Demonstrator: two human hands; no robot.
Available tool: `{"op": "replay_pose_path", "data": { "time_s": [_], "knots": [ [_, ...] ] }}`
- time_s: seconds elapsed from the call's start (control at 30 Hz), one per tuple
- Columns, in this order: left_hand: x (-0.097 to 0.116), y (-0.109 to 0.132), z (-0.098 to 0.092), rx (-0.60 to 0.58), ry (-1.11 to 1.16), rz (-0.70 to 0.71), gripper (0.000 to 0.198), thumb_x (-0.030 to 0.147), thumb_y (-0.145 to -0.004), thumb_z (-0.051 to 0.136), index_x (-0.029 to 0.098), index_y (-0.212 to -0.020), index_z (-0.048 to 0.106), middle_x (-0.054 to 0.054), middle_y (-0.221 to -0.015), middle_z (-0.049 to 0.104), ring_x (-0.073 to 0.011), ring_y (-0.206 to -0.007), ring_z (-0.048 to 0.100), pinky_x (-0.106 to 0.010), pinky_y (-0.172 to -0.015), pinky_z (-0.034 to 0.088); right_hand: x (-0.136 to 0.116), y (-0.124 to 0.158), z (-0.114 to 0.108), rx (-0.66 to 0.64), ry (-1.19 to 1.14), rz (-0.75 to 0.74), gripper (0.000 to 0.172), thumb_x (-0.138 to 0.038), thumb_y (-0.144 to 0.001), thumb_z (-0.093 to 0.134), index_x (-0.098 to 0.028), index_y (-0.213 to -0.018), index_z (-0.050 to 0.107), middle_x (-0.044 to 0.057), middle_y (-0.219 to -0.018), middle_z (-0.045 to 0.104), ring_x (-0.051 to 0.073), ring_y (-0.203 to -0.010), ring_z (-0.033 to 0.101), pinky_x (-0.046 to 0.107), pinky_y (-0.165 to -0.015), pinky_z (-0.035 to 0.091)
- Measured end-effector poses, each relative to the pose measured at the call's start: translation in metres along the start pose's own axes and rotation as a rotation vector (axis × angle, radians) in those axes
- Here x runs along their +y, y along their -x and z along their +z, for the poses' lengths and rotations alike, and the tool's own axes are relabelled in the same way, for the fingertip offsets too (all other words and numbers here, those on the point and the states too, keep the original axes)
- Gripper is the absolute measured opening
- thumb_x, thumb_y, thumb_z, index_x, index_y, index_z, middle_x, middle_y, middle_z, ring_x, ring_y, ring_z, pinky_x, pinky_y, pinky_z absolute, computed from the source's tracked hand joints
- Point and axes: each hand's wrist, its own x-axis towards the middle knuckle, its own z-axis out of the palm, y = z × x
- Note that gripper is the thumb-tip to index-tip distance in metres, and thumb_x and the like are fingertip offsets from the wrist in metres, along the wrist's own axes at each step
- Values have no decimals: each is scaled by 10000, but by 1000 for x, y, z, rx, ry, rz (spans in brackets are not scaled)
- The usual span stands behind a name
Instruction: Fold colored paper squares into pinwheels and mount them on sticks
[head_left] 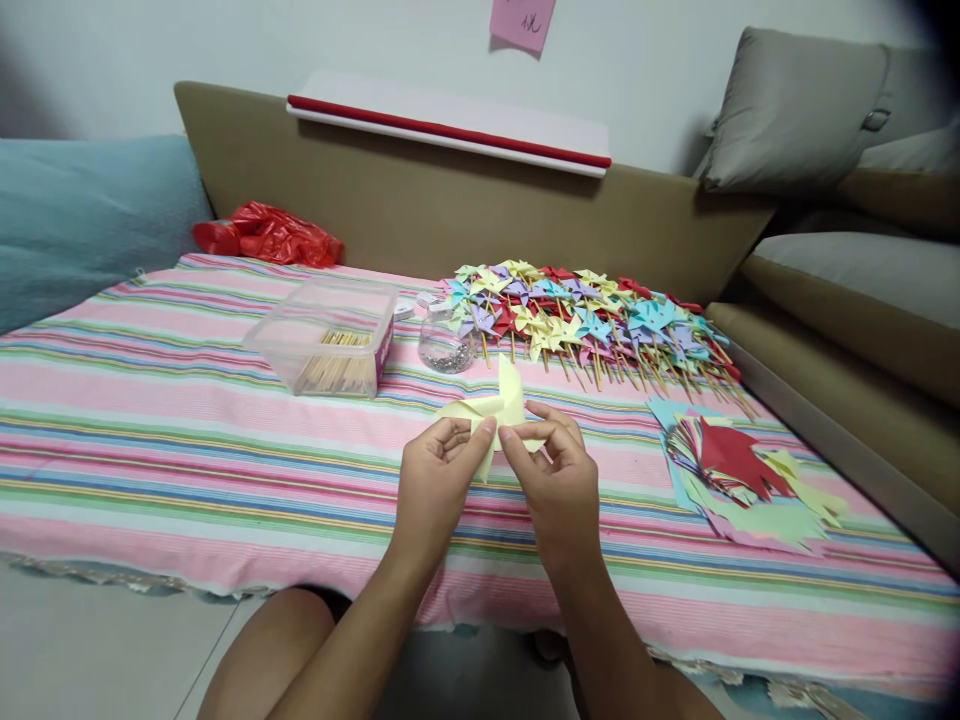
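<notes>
Between my two hands is a pale yellow paper pinwheel [511,392], its vanes folded in toward the middle and no stick showing on it. My left hand [439,478] pinches its left side, thumb near the centre. On the right side my right hand [559,485] grips the paper between thumb and fingers. Both hands are held above the striped cloth. Just beyond them stands a small clear jar [447,345] with small metallic pieces in it. A clear plastic box [322,310] holding thin wooden sticks [337,362] is to the left.
Many finished pinwheels on sticks [592,325] lie in a pile at the back right. Cut paper sheets [739,470] in several colours are stacked at the right. A red plastic bag [274,236] sits at the back left. Cushions [802,110] border the right side.
</notes>
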Motion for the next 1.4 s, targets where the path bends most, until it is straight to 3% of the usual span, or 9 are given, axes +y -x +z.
{"op": "replay_pose_path", "data": {
  "time_s": [0.17, 0.37, 0.5, 0.73, 0.97, 1.1, 1.23, 1.4],
  "knots": [
    [-2, -1, -1, -1, -1, -4, 255, 385, -800, 775, 148, -775, 684, -22, -772, 684, -142, -748, 608, -229, -683, 471, -1, 0, 0, 6, 1, 10, 137, -323, -755, 749, -193, -745, 707, 150, -1230, 610, 297, -1209, 584, 278, -628, 529],
    [-4, -1, -2, 3, 2, -15, 247, 381, -807, 769, 147, -782, 695, 6, -702, 606, -135, -725, 576, -229, -665, 451, -3, 0, 1, 15, 9, 21, 147, -320, -741, 744, -185, -721, 690, 151, -1229, 613, 271, -1060, 639, 283, -596, 521],
    [-4, -1, -2, -5, 4, -9, 248, 381, -805, 773, 146, -790, 698, -1, -722, 632, -135, -733, 590, -228, -675, 460, -2, 0, 3, 19, 14, 6, 149, -312, -748, 739, -183, -712, 672, 145, -1214, 622, 250, -991, 650, 287, -595, 519],
    [-5, -1, -2, 15, 40, -16, 250, 349, -739, 831, 142, -799, 703, -17, -754, 689, -145, -761, 645, -221, -707, 489, 3, 1, 6, 32, -19, 1, 162, -321, -763, 734, -187, -718, 655, 130, -1200, 605, 228, -984, 648, 279, -615, 517],
    [0, 1, -4, 42, -13, -13, 255, 356, -768, 804, 150, -705, 667, 24, -647, 614, -105, -629, 580, -201, -633, 456, 7, 5, 11, -21, 11, 22, 183, -347, -773, 736, -188, -737, 656, 134, -1217, 587, 251, -1046, 637, 297, -654, 530],
    [4, -5, -24, 102, -20, 17, 277, 378, -753, 815, 155, -713, 656, -3, -723, 683, -134, -694, 635, -212, -651, 472, 4, 7, 10, -37, -7, 8, 188, -384, -836, 696, -201, -868, 668, 121, -1251, 579, 252, -1153, 596, 345, -834, 538],
    [23, -17, -61, 284, 85, 105, 239, 348, -770, 813, 151, -867, 720, -21, -836, 731, -141, -791, 665, -209, -714, 494, 4, -19, 7, 0, 52, -55, 260, -433, -902, 616, -206, -1031, 614, 111, -1213, 622, 217, -1047, 634, 381, -895, 518],
    [55, -29, -106, 551, 309, 226, 217, 262, -716, 860, 139, -842, 735, -10, -886, 732, -106, -789, 658, -179, -710, 508, 14, -95, 38, -306, 315, -158, 249, -419, -890, 597, -184, -952, 651, 89, -991, 715, 214, -899, 666, 358, -796, 527]
  ]
}}
